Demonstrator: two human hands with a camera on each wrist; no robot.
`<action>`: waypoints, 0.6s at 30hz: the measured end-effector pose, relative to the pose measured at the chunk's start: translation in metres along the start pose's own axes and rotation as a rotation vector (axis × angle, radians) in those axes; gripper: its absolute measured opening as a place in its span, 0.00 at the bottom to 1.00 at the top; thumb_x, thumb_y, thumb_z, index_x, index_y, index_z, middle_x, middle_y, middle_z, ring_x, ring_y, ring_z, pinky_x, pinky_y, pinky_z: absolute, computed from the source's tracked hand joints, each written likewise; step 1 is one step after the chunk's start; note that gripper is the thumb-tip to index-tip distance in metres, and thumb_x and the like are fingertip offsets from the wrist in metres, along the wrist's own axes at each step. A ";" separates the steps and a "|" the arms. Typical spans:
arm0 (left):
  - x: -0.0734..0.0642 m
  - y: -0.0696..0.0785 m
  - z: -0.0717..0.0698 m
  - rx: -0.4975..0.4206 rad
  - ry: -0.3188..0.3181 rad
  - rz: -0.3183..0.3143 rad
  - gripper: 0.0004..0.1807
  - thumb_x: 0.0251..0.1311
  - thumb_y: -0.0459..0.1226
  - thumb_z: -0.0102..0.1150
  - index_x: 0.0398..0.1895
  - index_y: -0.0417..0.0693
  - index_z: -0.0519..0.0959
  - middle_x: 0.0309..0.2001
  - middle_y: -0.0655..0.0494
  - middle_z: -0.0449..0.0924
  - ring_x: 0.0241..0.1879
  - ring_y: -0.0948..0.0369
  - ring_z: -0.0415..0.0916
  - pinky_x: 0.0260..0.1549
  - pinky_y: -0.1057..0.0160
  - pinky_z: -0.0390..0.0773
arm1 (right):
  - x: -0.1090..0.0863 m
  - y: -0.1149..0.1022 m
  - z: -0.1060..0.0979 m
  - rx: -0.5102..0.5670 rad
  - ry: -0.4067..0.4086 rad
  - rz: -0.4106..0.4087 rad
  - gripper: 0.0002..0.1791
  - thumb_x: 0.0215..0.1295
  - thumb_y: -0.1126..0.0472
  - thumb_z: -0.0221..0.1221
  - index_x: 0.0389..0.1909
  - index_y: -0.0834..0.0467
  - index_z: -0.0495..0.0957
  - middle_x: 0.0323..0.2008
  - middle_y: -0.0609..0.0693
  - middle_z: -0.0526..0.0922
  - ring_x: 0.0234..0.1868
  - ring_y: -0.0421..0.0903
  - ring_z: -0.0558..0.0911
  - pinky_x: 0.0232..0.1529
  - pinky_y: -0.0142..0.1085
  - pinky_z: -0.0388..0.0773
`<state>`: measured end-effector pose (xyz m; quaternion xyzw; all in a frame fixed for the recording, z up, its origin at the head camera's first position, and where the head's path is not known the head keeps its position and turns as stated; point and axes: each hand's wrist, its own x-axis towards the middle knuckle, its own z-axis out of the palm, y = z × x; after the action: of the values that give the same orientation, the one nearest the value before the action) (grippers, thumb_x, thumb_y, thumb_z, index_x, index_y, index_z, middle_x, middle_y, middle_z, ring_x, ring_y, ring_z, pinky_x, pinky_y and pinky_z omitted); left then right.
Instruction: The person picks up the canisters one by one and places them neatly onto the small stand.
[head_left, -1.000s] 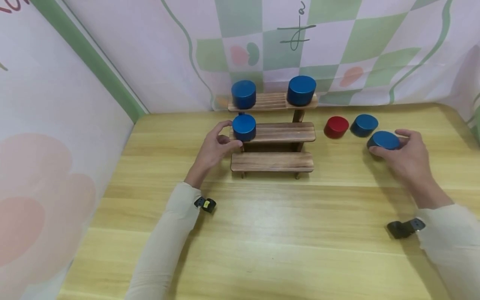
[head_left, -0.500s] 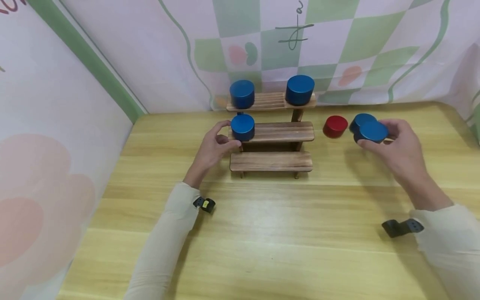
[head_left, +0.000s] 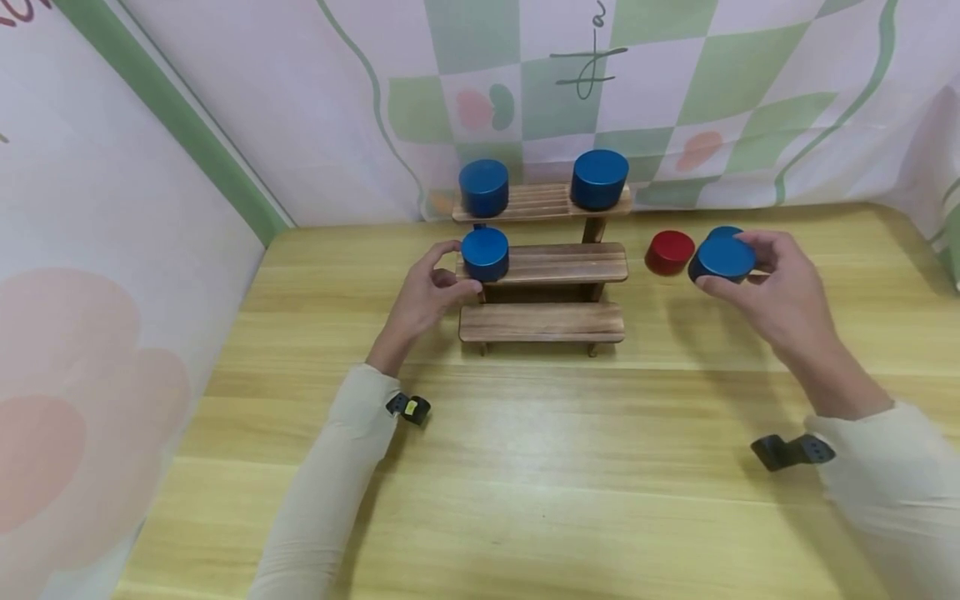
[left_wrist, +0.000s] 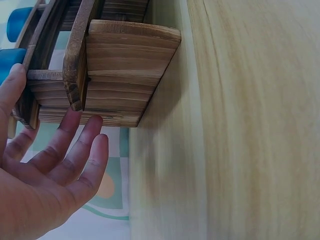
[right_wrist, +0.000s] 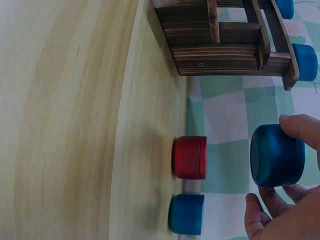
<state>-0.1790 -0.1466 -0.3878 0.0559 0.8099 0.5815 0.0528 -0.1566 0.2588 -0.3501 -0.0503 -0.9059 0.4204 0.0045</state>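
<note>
In the head view my left hand (head_left: pixel 426 293) has thumb and forefinger about a blue round tin (head_left: pixel 485 254) at the left end of the middle shelf of a wooden three-step stand (head_left: pixel 542 323). Its other fingers spread below, beside the stand's side, in the left wrist view. My right hand (head_left: pixel 787 296) grips another blue tin (right_wrist: pixel 278 156) by its sides, raised above the table. Beyond that tin, partly hidden, stands a further blue tin (right_wrist: pixel 186 214), with a red tin (head_left: pixel 670 253) to its left.
Two blue tins, left (head_left: pixel 483 188) and right (head_left: pixel 600 180), stand on the top shelf. A patterned cloth (head_left: pixel 645 83) hangs behind the wooden table (head_left: pixel 525 467). A white panel (head_left: pixel 112 292) borders the left side.
My right hand has carried its blue tin left, and it now overlaps the standing blue tin. My left hand has stayed at the middle shelf.
</note>
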 end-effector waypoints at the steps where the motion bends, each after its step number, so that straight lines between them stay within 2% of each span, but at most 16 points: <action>1: 0.000 0.000 0.000 -0.001 -0.001 0.000 0.33 0.63 0.41 0.68 0.70 0.53 0.68 0.35 0.45 0.81 0.36 0.52 0.76 0.32 0.62 0.72 | 0.000 0.000 0.000 -0.001 -0.004 0.001 0.45 0.66 0.46 0.65 0.74 0.64 0.56 0.67 0.65 0.64 0.61 0.57 0.64 0.64 0.44 0.65; 6: 0.000 0.000 0.000 -0.004 0.000 0.005 0.33 0.63 0.41 0.68 0.70 0.53 0.68 0.36 0.45 0.81 0.37 0.53 0.76 0.33 0.61 0.73 | 0.000 -0.003 0.002 0.001 -0.014 -0.005 0.45 0.66 0.46 0.65 0.75 0.64 0.56 0.68 0.66 0.64 0.63 0.61 0.63 0.65 0.47 0.65; 18: 0.000 -0.001 0.001 0.003 0.002 0.006 0.33 0.63 0.41 0.68 0.70 0.53 0.68 0.37 0.45 0.81 0.37 0.53 0.76 0.33 0.61 0.73 | -0.002 -0.015 0.009 0.048 0.007 -0.038 0.45 0.64 0.48 0.67 0.73 0.64 0.57 0.66 0.64 0.66 0.61 0.56 0.65 0.65 0.45 0.66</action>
<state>-0.1791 -0.1463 -0.3886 0.0579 0.8105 0.5807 0.0498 -0.1562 0.2421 -0.3440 -0.0346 -0.8963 0.4418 0.0169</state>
